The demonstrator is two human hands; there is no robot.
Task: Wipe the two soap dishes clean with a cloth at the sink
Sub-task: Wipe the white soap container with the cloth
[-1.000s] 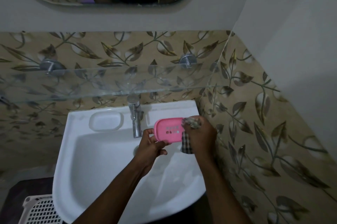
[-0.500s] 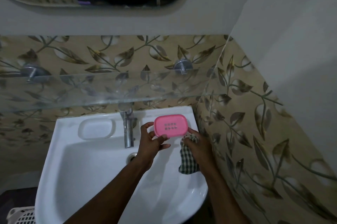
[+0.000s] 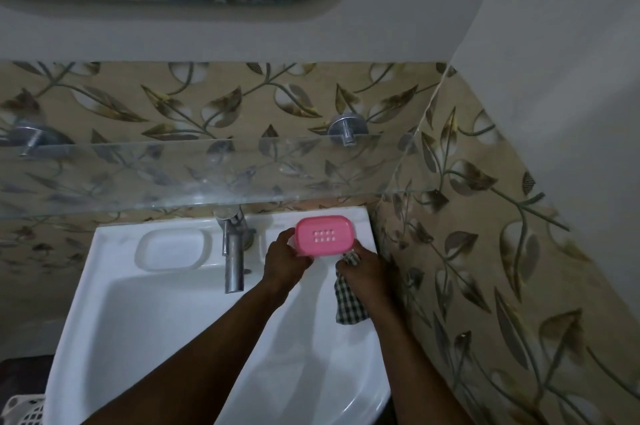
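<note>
A pink soap dish with small drain holes lies flat over the back right ledge of the white sink. My left hand grips its left front edge. My right hand touches its right front corner and clutches a checked cloth, which hangs down below the hand. A white soap dish rests on the sink's back left ledge, left of the tap.
A chrome tap rises at the sink's back centre. A glass shelf on metal brackets juts out just above the sink's rear. Leaf-patterned tiles close in on the right. A white basket shows at bottom left.
The pink dish went from being rubbed with the cloth above the basin to lying flat further back on the right ledge. My right hand dropped off its face to its front corner.
</note>
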